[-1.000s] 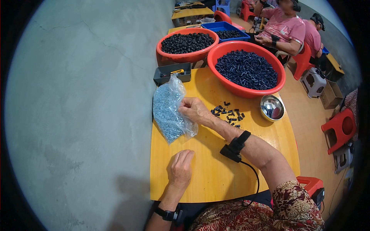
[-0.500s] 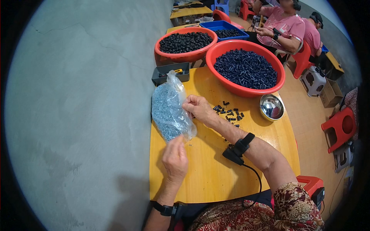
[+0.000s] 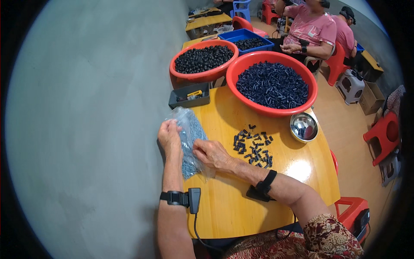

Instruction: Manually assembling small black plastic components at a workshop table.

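Both hands are on a crinkled clear plastic bag (image 3: 191,142) packed with small grey-blue pieces, which lies at the left edge of the smooth, glossy yellow wooden tabletop (image 3: 233,203). The left hand (image 3: 169,134) is closed over the bag's upper left side, fingers curled into the film, and the right hand (image 3: 212,153) presses on its right flank with fingers bent, gripping the plastic. Each wrist carries a black strap with a small dark box, and a thin black cable hangs from the left one. Just right of the bag, a loose scatter of short dark cylindrical pieces (image 3: 253,146) lies on the bare wood. Beyond it sits a wide round red plastic basin (image 3: 311,90) heaped with the same dark pieces, and a small shiny steel bowl (image 3: 303,127) stands near its lower right rim. A second red basin (image 3: 181,77) holds rounder black pieces, with a shallow grey rectangular tray (image 3: 189,100) in front of it. Farther back, a blue crate (image 3: 239,34) holds more dark parts, and two people in pink shirts sit on red stools.
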The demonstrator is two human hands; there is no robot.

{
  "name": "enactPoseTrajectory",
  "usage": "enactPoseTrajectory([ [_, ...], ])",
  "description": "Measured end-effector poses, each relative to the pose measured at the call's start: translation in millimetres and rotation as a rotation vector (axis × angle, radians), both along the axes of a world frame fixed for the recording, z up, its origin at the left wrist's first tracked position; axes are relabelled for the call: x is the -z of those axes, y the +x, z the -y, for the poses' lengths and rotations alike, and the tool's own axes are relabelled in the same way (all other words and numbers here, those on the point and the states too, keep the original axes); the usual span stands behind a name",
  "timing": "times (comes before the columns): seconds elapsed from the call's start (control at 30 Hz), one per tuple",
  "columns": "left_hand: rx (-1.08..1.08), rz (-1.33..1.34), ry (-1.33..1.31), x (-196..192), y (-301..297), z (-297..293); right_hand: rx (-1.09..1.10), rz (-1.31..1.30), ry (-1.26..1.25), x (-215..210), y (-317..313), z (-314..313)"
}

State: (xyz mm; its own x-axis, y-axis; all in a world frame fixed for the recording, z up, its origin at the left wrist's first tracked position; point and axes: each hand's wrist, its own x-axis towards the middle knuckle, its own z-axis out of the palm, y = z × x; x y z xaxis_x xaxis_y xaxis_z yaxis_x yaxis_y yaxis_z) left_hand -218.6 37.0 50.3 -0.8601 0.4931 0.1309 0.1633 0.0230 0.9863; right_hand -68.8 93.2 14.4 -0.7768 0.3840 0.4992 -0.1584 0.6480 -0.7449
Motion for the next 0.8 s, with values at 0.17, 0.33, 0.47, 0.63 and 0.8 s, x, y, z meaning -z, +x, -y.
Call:
enactPoseTrajectory([
  [0.17, -0.158, 0.039, 0.200, 1, -3, 1, -0.005, 0.092, -0.215, -5, 11, -19],
  [0.33, -0.083, -0.011, 0.136, -18, 15, -1, 0.048, 0.082, -0.163, -38, -8, -34],
  [0.47, -0.104, -0.284, 0.039, -14, 9, -2, 0.217, -0.117, 0.152, -60, -42, -31],
  [0.63, -0.199, -0.445, -0.110, -21, 9, 6, 0.063, 0.164, -0.011, -62, -55, -45],
  [0.8, -0.173, -0.357, -0.125, -15, 7, 12, 0.065, 0.037, -0.199, -50, -55, -61],
])
